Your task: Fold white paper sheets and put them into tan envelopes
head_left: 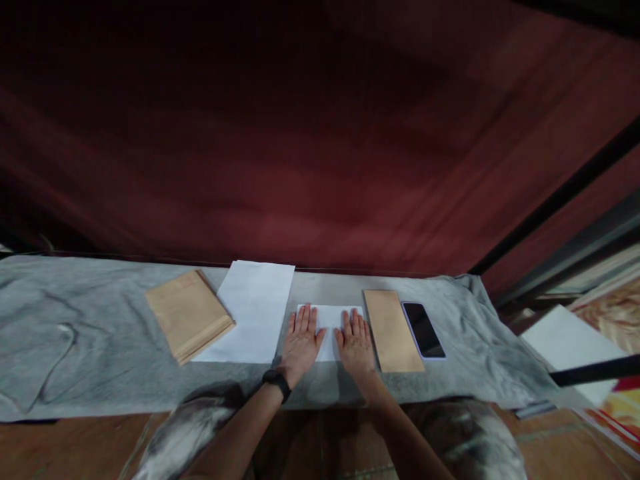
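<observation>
A small white sheet of paper [327,337], perhaps folded, lies in front of me on the grey cloth. My left hand [301,340] rests flat on its left part, fingers stretched forward. On its right part my right hand [356,342] lies flat too, fingers slightly spread. Both palms face down, and a strip of the paper shows between the thumbs. Just right of my right hand is a brown envelope [393,330]. Larger white sheets [255,307] lie to the left of my left hand.
A stack of brown envelopes [187,313] overlaps the large sheets at the left. A phone [424,330] lies right of the single envelope. Grey cloth [110,373] covers the narrow table, with a dark red curtain [300,167] behind it. A black bar [595,370] stands at the right.
</observation>
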Tool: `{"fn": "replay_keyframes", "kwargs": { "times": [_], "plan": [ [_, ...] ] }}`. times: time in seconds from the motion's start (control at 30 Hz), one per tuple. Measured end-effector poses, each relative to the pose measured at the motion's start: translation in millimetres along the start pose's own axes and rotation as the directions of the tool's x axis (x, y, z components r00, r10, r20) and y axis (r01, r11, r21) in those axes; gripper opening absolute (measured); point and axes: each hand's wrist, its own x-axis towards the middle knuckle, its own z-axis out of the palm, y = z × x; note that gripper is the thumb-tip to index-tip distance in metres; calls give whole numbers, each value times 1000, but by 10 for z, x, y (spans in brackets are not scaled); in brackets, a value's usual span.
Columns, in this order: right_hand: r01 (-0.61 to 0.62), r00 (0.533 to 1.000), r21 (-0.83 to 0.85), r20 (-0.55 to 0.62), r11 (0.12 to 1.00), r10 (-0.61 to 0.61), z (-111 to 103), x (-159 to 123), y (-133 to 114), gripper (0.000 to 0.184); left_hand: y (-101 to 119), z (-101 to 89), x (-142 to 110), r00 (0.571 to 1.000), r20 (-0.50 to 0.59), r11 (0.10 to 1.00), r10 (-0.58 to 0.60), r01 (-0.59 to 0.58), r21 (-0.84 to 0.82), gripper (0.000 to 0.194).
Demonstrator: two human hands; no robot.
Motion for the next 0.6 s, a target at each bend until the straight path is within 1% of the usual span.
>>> {"fn": "replay_keyframes", "kwargs": {
  "times": [0.13, 0.17, 0.23, 0.3, 0.33, 0.47, 0.6],
  "plan": [
    [-2, 1000, -5, -31, 1000, 1, 52, -11, 12, 58, 2, -6, -17, 999, -48, 1000, -2, 2, 7, 64],
    [-5, 999, -3, -36, 1000, 5, 64, -10, 12, 58, 3, -17, -25, 998, -57, 1000, 18, -18, 2, 62],
    [-13, 999, -1, -38, 1000, 13, 76, -6, 7, 57, 5, -44, -46, 994, -54, 995, 94, -95, -19, 55],
    [-25, 999, -11, -27, 1000, 24, 70, -1, -2, 56, 8, -70, -67, 986, -31, 985, 163, -164, -45, 51],
    [-31, 999, -21, -17, 999, 31, 61, 2, -8, 56, 10, -80, -75, 984, -18, 983, 175, -175, -56, 49],
    [-45, 999, -50, 7, 998, 46, 35, 4, -24, 55, 20, -88, -95, 989, -5, 986, 149, -148, -81, 50],
    [-33, 998, -37, -49, 999, 32, 84, -7, -9, 55, 19, -65, -100, 989, -34, 985, 146, -148, -89, 50]
  ]
}}
